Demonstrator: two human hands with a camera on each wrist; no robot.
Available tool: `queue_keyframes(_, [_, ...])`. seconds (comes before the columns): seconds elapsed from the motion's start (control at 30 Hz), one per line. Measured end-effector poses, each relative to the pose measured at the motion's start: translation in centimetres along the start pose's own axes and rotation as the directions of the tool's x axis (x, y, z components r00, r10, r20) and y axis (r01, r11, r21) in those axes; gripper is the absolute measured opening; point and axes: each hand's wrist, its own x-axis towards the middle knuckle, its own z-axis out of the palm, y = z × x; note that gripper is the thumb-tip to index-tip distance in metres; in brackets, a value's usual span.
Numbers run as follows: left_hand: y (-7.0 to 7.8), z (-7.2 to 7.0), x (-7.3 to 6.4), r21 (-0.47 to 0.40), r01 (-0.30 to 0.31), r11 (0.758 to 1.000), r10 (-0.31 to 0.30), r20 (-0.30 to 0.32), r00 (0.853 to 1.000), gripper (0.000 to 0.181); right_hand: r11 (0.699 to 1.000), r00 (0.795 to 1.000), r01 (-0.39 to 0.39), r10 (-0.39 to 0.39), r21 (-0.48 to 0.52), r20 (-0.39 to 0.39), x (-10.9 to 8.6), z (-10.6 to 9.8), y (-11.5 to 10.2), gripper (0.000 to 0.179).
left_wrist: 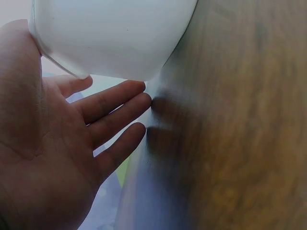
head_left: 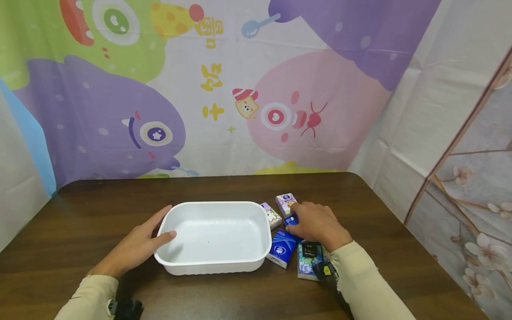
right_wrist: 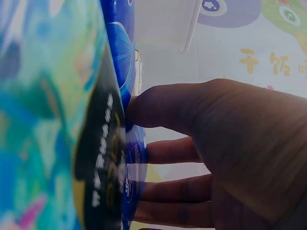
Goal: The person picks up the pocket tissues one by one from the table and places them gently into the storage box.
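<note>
A white plastic basin (head_left: 214, 266) stands on the table, with my left hand (head_left: 138, 244) at its left end. The left thumb hooks over the rim while the fingers lie along the outside wall; in the left wrist view the fingertips (left_wrist: 139, 103) come down near the table. To the basin's right, my right hand (head_left: 320, 224) pinches a blue tissue pack (head_left: 290, 221) between thumb and fingers, covering most of it. Near that hand lie another blue tissue pack (head_left: 283, 249), a colourful pack with a black label (head_left: 309, 266), a purple-and-white pack (head_left: 285, 202) and a white patterned pack (head_left: 272, 216).
The dark wooden table (head_left: 208, 298) extends around the basin. Behind it hangs a cartoon-printed curtain (head_left: 216, 146). A floral panel (head_left: 472, 200) stands along the right side.
</note>
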Motion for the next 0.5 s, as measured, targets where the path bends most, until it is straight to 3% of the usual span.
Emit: queue_keyframes(0.5, [0.05,-0.09,0.00,-0.022,0.018,1.000,-0.018,0.009,1.000,0.078,1.000,0.996,0.004,-0.002,0.025,-0.087,-0.06,-0.21,-0.35,0.056])
